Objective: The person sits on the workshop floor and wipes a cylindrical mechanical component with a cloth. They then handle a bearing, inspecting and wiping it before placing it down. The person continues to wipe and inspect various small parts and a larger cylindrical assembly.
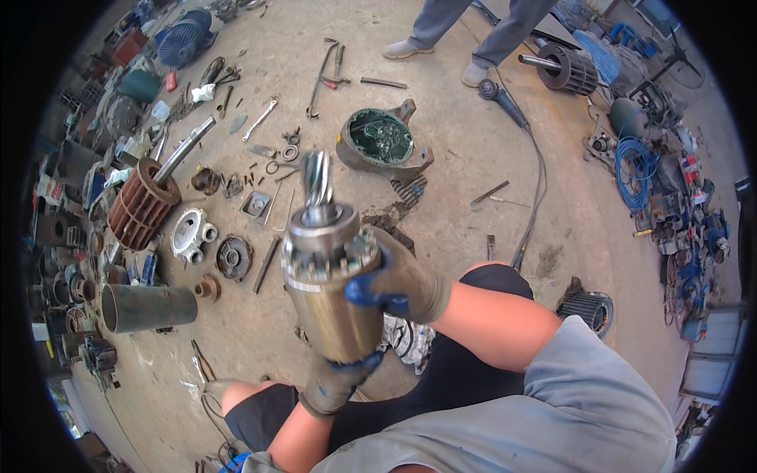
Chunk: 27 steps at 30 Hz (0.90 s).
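Both my hands, in grey gloves with blue fingertips, hold up a motor rotor (335, 315), tilted with its shaft end pointing up and away. That end carries a helical-toothed shaft (317, 180) and a shiny bearing (322, 225). My right hand (406, 280) is wrapped around the rotor's right side, just under the ring of short fins. From below, my left hand (335, 386) grips the lower end, and that end is hidden in the glove. Beyond the rotor, a motor housing (384, 138) with a dark green, greasy inside lies on the floor.
Left lie a rusty rotor (142, 205), a green cylinder (150, 308), a pale end cover (192, 234) and several small parts. An angle grinder (505, 102) with a trailing cord lies right of the housing. Another person's legs (473, 31) stand at the far side. Machine parts line both sides.
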### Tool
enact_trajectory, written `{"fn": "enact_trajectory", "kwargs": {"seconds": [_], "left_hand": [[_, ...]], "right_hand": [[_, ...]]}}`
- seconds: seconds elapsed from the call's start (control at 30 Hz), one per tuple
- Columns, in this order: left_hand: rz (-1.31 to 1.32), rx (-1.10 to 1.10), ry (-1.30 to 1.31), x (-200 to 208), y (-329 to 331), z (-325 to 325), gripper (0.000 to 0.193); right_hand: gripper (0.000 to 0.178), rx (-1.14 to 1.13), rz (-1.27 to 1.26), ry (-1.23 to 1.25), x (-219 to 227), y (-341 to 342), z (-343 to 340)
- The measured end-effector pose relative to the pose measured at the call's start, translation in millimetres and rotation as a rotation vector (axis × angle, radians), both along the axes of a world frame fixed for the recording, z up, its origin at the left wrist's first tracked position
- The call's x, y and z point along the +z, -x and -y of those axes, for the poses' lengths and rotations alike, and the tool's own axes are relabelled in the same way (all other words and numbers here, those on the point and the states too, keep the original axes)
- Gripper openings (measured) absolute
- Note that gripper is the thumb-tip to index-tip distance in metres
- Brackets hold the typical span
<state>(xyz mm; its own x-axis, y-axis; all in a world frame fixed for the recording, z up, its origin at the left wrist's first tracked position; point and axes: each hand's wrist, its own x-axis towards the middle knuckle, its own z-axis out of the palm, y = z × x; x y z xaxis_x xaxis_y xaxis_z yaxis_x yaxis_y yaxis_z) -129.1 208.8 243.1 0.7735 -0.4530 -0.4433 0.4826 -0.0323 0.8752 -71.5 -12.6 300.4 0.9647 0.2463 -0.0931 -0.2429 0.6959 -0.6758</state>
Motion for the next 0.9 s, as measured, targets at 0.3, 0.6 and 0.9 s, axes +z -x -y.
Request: {"fn": "enact_trajectory", "kwargs": {"seconds": [0.3, 0.6, 0.9], "left_hand": [[0.356, 0.114, -0.294, 14, -25, 26, 0.034], [-0.049, 0.207, 0.144, -12, -16, 16, 0.042], [-0.506, 0.250, 0.398, -19, -16, 11, 0.045]], "right_hand": [[0.075, -0.143, -0.062, 0.138, -8, -17, -13], [0.063, -0.116, -0.120, 0.047, -13, -13, -17], [0.069, -0.048, -0.090, 0.060, -12, -15, -15]]}}
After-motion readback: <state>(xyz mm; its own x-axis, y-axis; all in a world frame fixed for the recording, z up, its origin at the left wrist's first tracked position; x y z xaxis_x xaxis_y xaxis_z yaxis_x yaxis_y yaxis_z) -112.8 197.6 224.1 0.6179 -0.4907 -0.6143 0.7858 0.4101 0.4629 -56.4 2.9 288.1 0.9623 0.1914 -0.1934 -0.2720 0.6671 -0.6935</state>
